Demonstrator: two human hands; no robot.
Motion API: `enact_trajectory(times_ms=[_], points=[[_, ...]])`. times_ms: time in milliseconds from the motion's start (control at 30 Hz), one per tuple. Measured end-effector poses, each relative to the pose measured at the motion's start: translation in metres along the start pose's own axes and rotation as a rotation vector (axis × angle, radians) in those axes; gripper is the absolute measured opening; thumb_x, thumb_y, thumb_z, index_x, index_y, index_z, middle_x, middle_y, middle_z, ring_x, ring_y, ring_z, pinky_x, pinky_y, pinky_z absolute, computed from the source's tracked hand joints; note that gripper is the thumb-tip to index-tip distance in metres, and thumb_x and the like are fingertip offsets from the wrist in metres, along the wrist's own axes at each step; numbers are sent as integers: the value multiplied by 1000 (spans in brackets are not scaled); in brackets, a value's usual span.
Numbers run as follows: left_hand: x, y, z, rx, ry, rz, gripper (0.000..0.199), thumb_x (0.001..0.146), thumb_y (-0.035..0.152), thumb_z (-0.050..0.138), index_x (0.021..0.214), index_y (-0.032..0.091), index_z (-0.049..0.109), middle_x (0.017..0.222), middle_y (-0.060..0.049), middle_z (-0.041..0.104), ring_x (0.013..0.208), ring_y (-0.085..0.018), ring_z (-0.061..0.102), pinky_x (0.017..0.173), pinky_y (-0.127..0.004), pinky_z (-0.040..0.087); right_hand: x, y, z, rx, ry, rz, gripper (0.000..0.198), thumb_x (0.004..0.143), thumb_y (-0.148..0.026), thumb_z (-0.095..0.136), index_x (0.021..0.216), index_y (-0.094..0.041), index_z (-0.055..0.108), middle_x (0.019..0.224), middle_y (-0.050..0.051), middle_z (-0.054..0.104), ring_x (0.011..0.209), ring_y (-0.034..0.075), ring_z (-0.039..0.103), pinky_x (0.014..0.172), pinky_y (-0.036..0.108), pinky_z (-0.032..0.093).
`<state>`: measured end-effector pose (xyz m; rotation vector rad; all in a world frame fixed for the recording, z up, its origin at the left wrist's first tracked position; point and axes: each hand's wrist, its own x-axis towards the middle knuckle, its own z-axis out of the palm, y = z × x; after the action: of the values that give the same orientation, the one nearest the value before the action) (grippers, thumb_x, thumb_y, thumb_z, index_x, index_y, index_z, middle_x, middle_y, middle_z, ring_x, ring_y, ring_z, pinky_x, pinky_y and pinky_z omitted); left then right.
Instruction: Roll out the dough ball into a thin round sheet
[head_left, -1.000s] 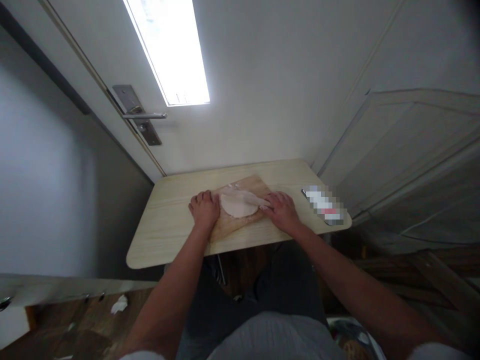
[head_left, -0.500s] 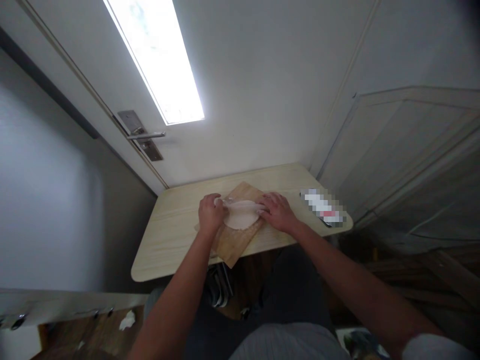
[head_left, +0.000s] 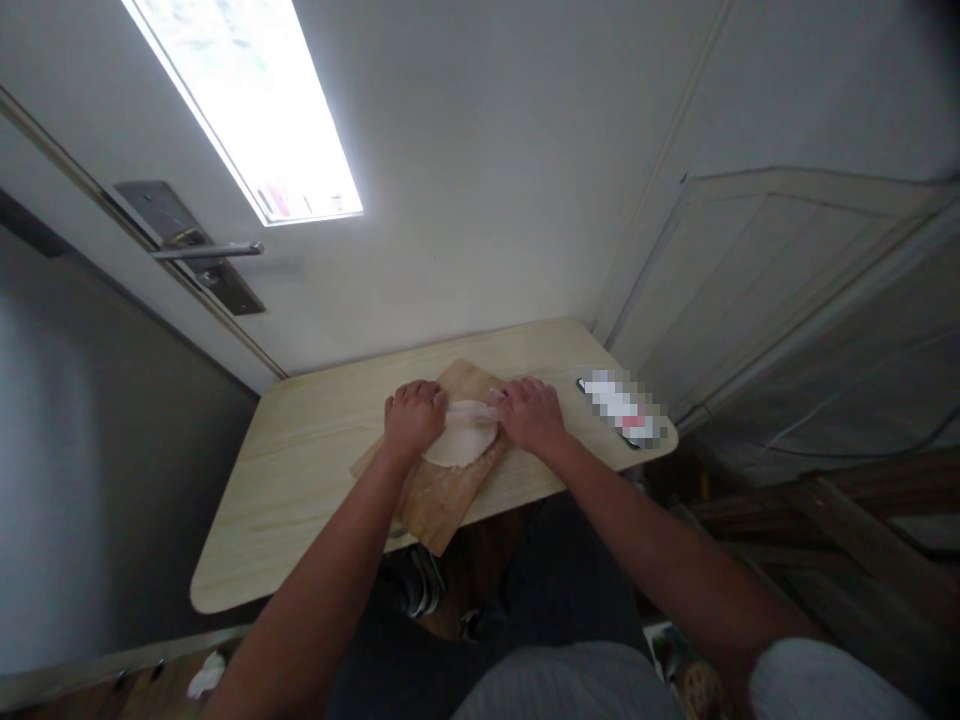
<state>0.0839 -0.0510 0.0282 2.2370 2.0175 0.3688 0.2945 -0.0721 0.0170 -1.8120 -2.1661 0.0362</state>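
Observation:
A flat, round sheet of pale dough [head_left: 459, 447] lies on a brown, wood-coloured board [head_left: 442, 495] set at an angle on the table. Across the far part of the dough runs a whitish rolling pin [head_left: 472, 411]. My left hand [head_left: 415, 412] is closed over its left end, the fingers curled down. Around the right end my right hand [head_left: 531, 412] is closed too, knuckles up. Both palms hide the pin's ends and some of the dough's sides.
The light wooden table [head_left: 300, 470] stands against a white door with a metal handle [head_left: 214, 250]. At the table's right end lies a phone [head_left: 622, 408], its screen blurred out. A crumpled white tissue [head_left: 206, 675] is on the floor at lower left.
The view has swung, so the table and door appear farther left. Both hands stay on the rolling pin, with the fingers now curled further over it.

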Motion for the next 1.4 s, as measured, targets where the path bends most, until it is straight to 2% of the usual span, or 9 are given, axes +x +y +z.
enact_trajectory(times_ms=[67,167,333,467,633,1000,1233,1400], points=[[2,0,1,52,3,52,37,98,30,37,126,25,61,136,-10,60,127,-28,51,106,-44,39,6,-6,0,-47,11,66,40,101,-41,36,116,-20,67,126,13,65,124,34,49,104,57,32],[6,-2,2,111,-19,109,39,98,28,37,130,24,58,139,-9,58,126,-27,51,105,-44,40,15,-7,3,-100,-32,36,40,99,-38,38,130,-24,61,142,12,56,135,36,41,108,66,24],[3,-4,3,140,-2,154,38,97,27,39,130,24,58,141,-10,57,128,-27,50,106,-45,39,14,-6,9,-113,-38,2,45,100,-38,36,142,-29,51,151,8,49,140,35,36,111,64,21],[0,-6,9,125,53,156,40,98,29,36,130,22,58,141,-9,57,127,-27,51,106,-43,41,7,-9,12,-88,32,38,45,101,-40,36,143,-31,50,152,5,48,140,32,36,113,58,21],[4,-8,18,133,113,145,41,98,29,36,131,21,58,137,-8,60,124,-27,53,105,-42,42,9,-10,14,-66,75,56,45,99,-39,38,140,-29,53,150,6,50,137,31,37,113,55,21],[15,-7,15,138,67,112,42,95,29,39,133,24,57,137,-7,60,121,-28,55,102,-44,45,30,-7,18,-69,55,52,46,98,-39,40,139,-25,54,148,9,51,134,32,38,110,53,23],[24,-8,15,129,37,60,47,95,30,38,140,26,50,141,-8,57,121,-30,54,98,-47,46,46,-3,20,-63,22,48,45,96,-39,42,137,-27,56,145,8,53,129,30,43,105,49,31],[17,-2,12,132,36,5,47,96,34,37,141,28,49,143,-8,55,124,-30,52,100,-49,44,46,-3,23,-52,35,52,44,96,-38,43,136,-26,57,145,7,54,128,30,44,104,49,31]])
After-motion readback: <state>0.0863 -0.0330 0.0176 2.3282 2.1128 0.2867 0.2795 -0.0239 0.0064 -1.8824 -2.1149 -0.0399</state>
